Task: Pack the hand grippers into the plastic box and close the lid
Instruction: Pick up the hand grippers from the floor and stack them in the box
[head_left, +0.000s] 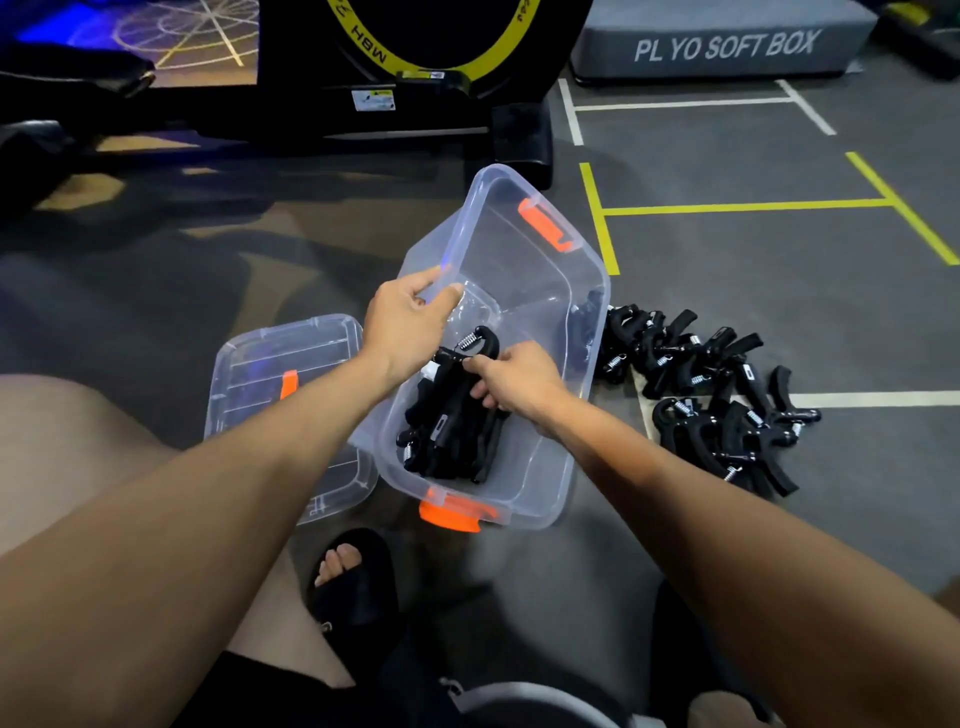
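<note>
A: Nearest the cam?

B: Sandaled foot (350, 577) at 6 o'clock, bare knee (78, 457) at 8. Both forearms reach up-frame over grey floor (779, 322).

A: Box and its edges?

B: Clear plastic box (540, 291) at centre, open, tilted. Long axis runs approx 6 to 12, leaning toward 1. Orange latch (449, 512) on the near short end, another orange latch (545, 223) on the far end. Far half of the inside is bare, so room there; near half is filled.

A: Hands?

B: Left hand (405, 327) clamps the box's left rim, thumb outside, fingers curled over the wall. Right hand (511, 379) is inside the box, pinched closed on a black hand gripper (475, 345) w/ its spring end pointing toward 11. Under it, packed grippers (452, 441) lie bunched, handles roughly along the box's length.

A: Lid?

B: Lid (260, 374) lies flat on the floor at 9 o'clock, just beside the box, its near right corner tucked under the box. Orange tab visible on it.

A: Rest?

B: Loose pile of grippers (717, 395) at 3 o'clock, right against the box's right wall, hemming that side. Farther out: yellow floor lines (743, 208) at 2, black exercise machine (415, 104) at 12, close to the box's far end. Grey plyo soft box (722, 44) at 1, well apart.
</note>
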